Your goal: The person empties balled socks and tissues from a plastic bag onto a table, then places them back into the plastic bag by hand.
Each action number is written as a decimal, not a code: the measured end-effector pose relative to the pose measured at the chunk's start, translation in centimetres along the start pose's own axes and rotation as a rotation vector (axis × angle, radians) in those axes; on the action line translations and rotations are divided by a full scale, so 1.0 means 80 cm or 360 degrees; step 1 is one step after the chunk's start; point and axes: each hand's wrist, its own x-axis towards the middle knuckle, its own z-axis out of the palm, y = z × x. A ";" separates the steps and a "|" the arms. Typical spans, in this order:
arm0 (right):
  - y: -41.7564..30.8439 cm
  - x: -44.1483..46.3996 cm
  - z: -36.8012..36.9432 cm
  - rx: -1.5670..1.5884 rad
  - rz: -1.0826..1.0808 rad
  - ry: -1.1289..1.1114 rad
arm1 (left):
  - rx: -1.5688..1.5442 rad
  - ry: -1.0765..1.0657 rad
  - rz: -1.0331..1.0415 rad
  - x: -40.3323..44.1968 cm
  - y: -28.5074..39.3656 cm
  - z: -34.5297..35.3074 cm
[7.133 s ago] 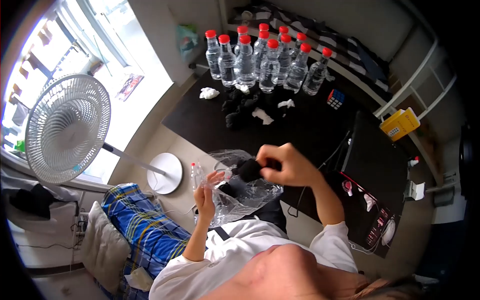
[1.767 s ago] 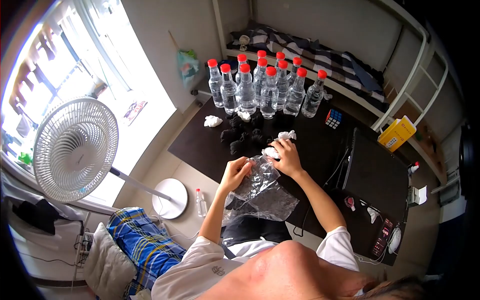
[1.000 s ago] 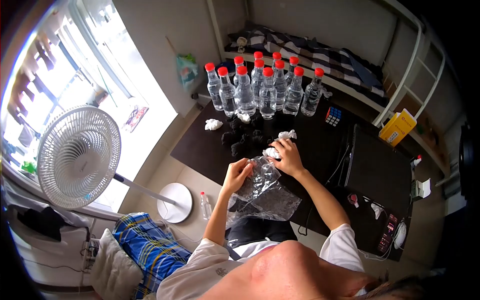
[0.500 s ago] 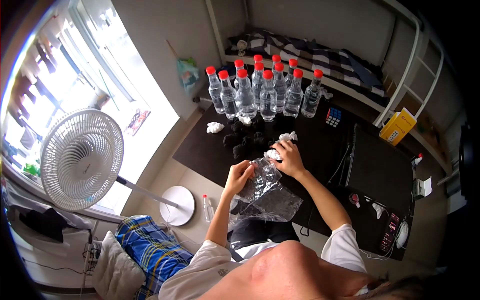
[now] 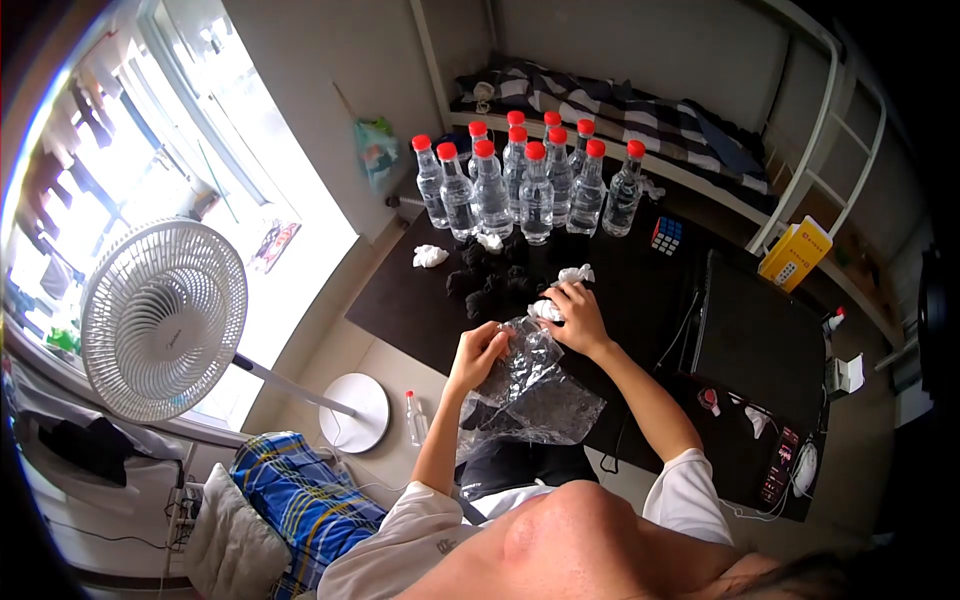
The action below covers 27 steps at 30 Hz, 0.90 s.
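A clear plastic bag (image 5: 545,395) hangs over the near edge of the dark table, its upper edge pinched in my left hand (image 5: 482,352). My right hand (image 5: 577,318) has its fingers curled over a white crumpled cloth bundle (image 5: 546,309) right by the bag's mouth. Another white crumpled bundle (image 5: 577,273) sits just beyond those fingers. Several black balled-up cloths (image 5: 487,282), perhaps socks, lie in a group ahead of my left hand. Two more white bundles rest nearby, one at the left (image 5: 430,256) and one below the bottles (image 5: 490,242).
Several clear bottles with red caps (image 5: 537,195) stand across the table's back. To the right are a puzzle cube (image 5: 667,235), a black laptop-like panel (image 5: 758,325) and a yellow box (image 5: 796,254). A white fan (image 5: 165,318) and a small bottle (image 5: 415,420) stand at the left.
Hardly anything differs. Both hands keep their places on the bag and the white bundle.
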 end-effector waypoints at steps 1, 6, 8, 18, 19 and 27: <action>0.000 0.000 0.000 -0.0007 -0.0005 0.0006 | -0.0001 0.0000 -0.0001 0.000 0.001 0.001; -0.001 0.000 -0.001 0.0000 -0.0002 0.0001 | -0.0051 -0.0007 -0.0037 -0.001 0.003 0.001; -0.001 0.000 0.000 0.0003 0.0000 0.0003 | -0.0049 -0.0004 -0.0039 -0.001 0.003 0.002; 0.002 -0.001 0.002 -0.0007 0.0005 -0.0007 | -0.0013 0.0008 -0.0005 -0.001 0.004 0.001; 0.002 0.000 0.002 -0.0006 0.0001 -0.0001 | -0.0013 0.0008 -0.0008 -0.001 0.004 0.001; 0.000 0.000 0.000 -0.0008 -0.0009 0.0000 | -0.0033 0.0003 -0.0009 0.000 -0.002 0.000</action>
